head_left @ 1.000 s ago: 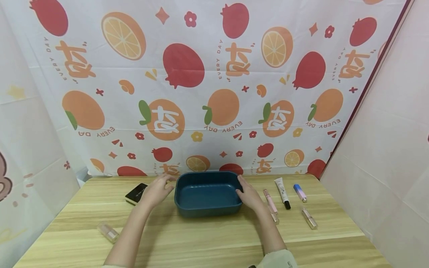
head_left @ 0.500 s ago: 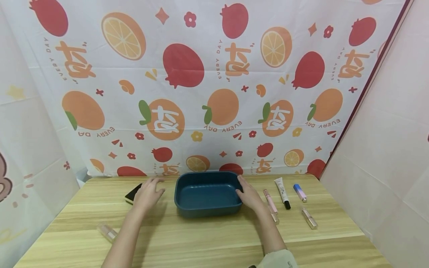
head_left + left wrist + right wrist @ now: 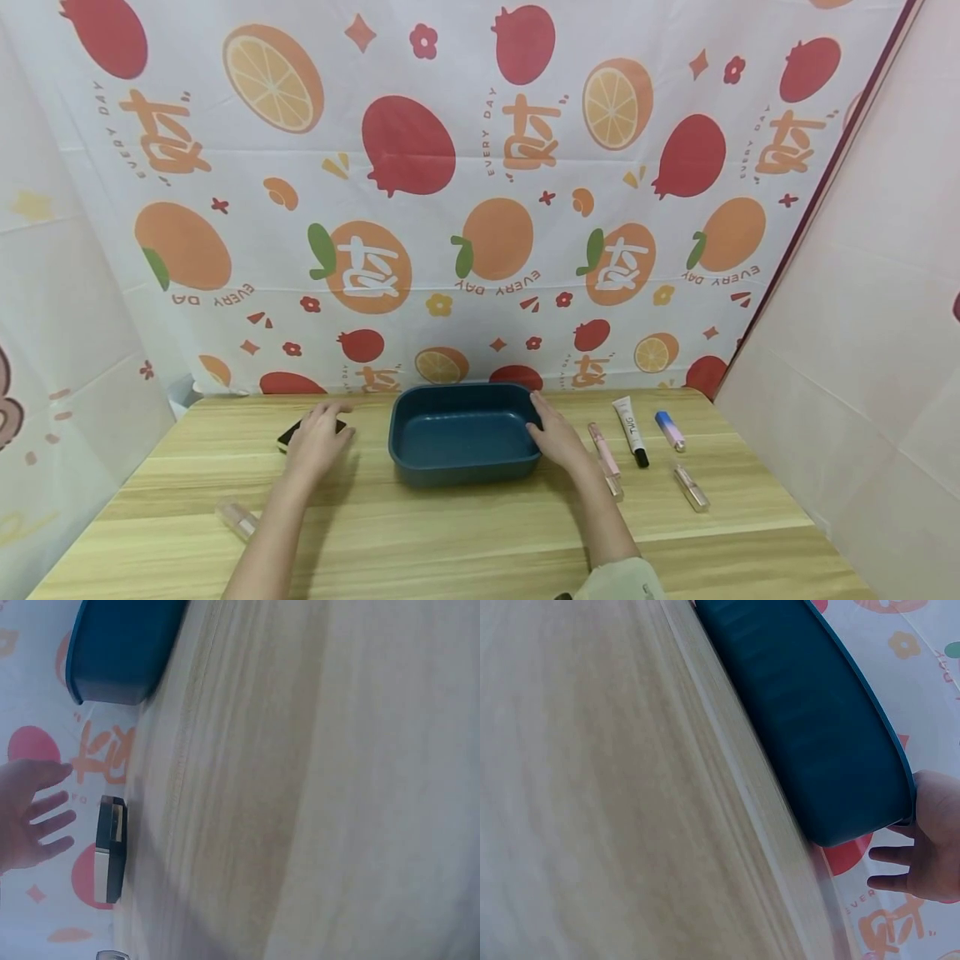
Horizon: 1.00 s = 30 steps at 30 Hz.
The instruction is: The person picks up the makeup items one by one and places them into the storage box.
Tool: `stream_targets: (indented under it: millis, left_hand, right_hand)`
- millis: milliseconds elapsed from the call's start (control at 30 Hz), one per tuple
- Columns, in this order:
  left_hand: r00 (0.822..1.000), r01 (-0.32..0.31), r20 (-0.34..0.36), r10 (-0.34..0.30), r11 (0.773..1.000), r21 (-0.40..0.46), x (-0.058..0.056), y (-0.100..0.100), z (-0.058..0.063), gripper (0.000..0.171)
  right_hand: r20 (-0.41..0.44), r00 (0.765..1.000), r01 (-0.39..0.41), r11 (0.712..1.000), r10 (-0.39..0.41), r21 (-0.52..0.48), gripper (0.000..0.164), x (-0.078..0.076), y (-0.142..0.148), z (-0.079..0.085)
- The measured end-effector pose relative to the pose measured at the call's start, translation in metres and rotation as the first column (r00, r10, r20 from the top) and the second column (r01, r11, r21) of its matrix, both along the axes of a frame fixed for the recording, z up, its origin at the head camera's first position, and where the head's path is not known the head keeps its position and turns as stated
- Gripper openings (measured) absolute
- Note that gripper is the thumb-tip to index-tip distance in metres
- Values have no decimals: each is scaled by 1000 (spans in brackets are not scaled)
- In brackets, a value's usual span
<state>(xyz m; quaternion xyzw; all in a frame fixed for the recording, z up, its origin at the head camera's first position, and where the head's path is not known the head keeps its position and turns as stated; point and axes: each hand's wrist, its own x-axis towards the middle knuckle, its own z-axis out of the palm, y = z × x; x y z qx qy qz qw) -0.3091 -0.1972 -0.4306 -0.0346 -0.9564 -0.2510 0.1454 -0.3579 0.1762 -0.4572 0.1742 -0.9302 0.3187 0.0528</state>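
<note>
My left hand (image 3: 313,446) hovers over a flat black case (image 3: 341,426) with a pale side, hiding most of it. In the left wrist view, the fingers (image 3: 54,823) are spread and apart from the case (image 3: 111,851). A dark blue rectangular basin (image 3: 463,479) rests near the table's back edge, with bare inside bottom showing. My right hand (image 3: 558,435) holds its right end, the thumb over the rim. In the right wrist view, the other fingers (image 3: 889,855) lie outside the basin wall (image 3: 810,727).
Right of the basin lie a pink tube (image 3: 604,450), a white tube with a black cap (image 3: 632,431), a blue-pink tube (image 3: 671,431) and a clear-capped tube (image 3: 692,488). Another clear tube (image 3: 237,518) lies beside the left forearm. A fruit-print curtain (image 3: 480,167) hangs behind the wooden table (image 3: 450,550).
My left hand has moved left, away from the basin's left side, to over the black case. The right hand and basin stay in place.
</note>
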Motion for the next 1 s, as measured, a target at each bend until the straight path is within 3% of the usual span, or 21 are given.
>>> stream_targets:
  millis: [400,1000]
  left_hand:
    - [991,-131,45,129,991,42,0,-11,-13,54]
    - [975,-213,79,206,973,85,5,-19,-13,69]
  right_hand:
    - [16,1000,3,1000,-3,-9,55,-2,-1,0]
    - [28,1000,13,1000,-13,-14,55,-1,0,-1]
